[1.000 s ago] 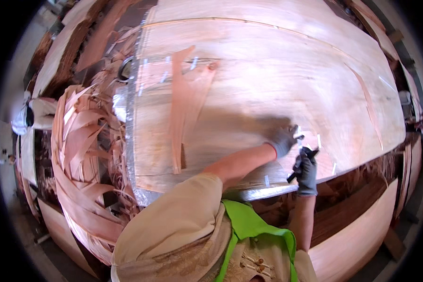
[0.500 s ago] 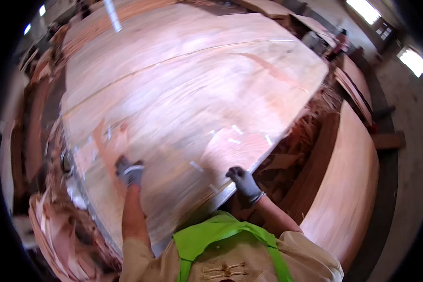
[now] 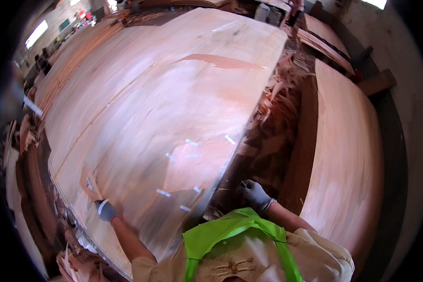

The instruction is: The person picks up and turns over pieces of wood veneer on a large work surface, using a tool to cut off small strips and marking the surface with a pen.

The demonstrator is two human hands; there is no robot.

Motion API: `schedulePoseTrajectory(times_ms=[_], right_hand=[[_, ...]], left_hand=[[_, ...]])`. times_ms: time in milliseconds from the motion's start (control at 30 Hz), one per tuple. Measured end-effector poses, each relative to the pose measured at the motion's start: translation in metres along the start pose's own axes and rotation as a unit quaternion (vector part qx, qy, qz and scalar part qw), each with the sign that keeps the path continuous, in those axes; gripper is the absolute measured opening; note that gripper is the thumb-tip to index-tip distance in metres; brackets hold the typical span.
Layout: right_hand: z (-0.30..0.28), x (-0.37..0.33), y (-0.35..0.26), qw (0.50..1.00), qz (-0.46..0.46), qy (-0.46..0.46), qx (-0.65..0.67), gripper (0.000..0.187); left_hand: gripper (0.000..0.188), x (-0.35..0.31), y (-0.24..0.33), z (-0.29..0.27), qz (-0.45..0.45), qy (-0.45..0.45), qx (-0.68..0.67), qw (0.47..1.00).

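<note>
A broad pale wood veneer sheet [image 3: 141,117] lies in front of me. Near its left edge, my left hand [image 3: 107,211], in a grey glove with dark fingertips, is closed at the lower end of a narrow reddish veneer strip [image 3: 88,183]. A white band crosses that glove. My right hand [image 3: 256,194], gloved the same way, is just off the sheet's right edge with its fingers curled; what they hold, if anything, is too dark to see. Between the hands, a pinkish veneer patch [image 3: 197,164] lies on the sheet, with several short white tape pieces [image 3: 163,192] around it.
Veneer scraps [image 3: 279,96] fill the gap right of the sheet. Beyond them stands a stack of curved veneer sheets [image 3: 345,164]. More scraps [image 3: 73,265] lie at the lower left. A loose reddish veneer piece [image 3: 221,61] rests on the far part of the sheet. A person [image 3: 295,10] is far back.
My view has swung, so the sheet appears turned. My left hand is farther left with the strip; my right hand has moved from the sheet's edge out over the gap.
</note>
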State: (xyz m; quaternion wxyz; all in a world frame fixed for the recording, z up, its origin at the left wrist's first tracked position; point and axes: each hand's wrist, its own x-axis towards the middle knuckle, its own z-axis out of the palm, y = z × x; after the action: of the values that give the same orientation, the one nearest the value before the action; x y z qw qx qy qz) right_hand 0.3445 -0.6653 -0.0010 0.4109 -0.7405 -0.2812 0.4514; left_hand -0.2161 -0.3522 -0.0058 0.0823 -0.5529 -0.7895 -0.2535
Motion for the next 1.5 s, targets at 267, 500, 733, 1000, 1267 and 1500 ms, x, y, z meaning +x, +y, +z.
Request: schedulePoseTrajectory(times_ms=[267, 500, 733, 1000, 1267, 1500], right_hand=[[-0.166, 0.047, 0.052, 0.99, 0.002, 0.059, 0.129, 0.029], [-0.317, 0.073, 0.031, 0.988, -0.014, 0.154, 0.025, 0.014], [-0.408, 0.147, 0.052, 0.97, -0.021, 0.214, 0.117, 0.013], [-0.562, 0.271, -0.081, 0.929, -0.109, 0.349, 0.051, 0.028], [-0.632, 0.37, -0.255, 0.821, -0.378, 0.329, -0.274, 0.059], [-0.628, 0.506, -0.229, 0.85, -0.362, 0.143, -0.355, 0.017]], left_hand=[[0.029, -0.019, 0.243, -0.055, 0.192, 0.2, -0.09, 0.956], [0.028, -0.132, 0.58, -0.021, 0.436, 0.063, -0.276, 0.855], [0.019, -0.21, 0.797, -0.017, 0.572, -0.08, -0.304, 0.758], [0.012, -0.24, 1.006, 0.09, 0.518, -0.405, -0.425, 0.622], [0.015, -0.231, 1.093, 0.076, 0.511, -0.541, -0.408, 0.528], [0.014, -0.225, 1.098, 0.101, 0.486, -0.519, -0.385, 0.589]])
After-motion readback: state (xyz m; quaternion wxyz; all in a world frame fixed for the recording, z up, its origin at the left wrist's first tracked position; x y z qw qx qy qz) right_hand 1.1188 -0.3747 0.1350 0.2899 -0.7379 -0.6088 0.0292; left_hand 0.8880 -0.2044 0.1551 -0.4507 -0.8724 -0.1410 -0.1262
